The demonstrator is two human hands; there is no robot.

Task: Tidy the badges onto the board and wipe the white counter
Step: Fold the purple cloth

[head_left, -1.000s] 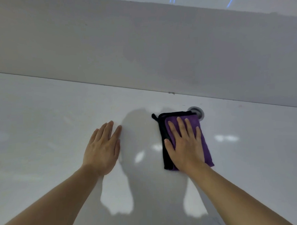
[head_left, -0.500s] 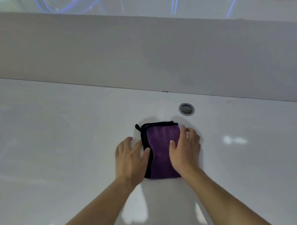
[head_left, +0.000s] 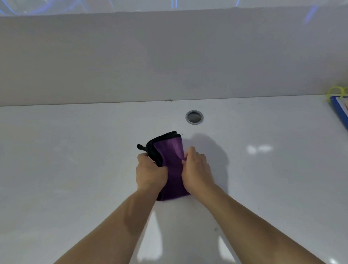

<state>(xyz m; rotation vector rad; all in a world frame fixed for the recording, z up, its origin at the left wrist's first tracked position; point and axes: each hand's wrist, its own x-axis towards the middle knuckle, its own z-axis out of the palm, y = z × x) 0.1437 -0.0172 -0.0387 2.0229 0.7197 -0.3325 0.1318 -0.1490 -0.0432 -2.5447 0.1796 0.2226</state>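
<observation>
A folded purple cloth with a black edge lies on the white counter, in the middle of the view. My left hand grips its left, black-edged side with curled fingers. My right hand grips its right side, bunching the fabric. The cloth's far end sticks out beyond both hands. At the far right edge lies a blue-framed board with yellow loops at its top; most of it is cut off by the frame.
A round metal-rimmed hole sits in the counter just beyond the cloth. A grey upstand wall runs along the back of the counter. Bright light patches lie on the glossy surface.
My left hand came from flat on the counter to the cloth's left edge. Both hands went from flat to curled, gripping and bunching the cloth. The view shifted, bringing in the board at right.
</observation>
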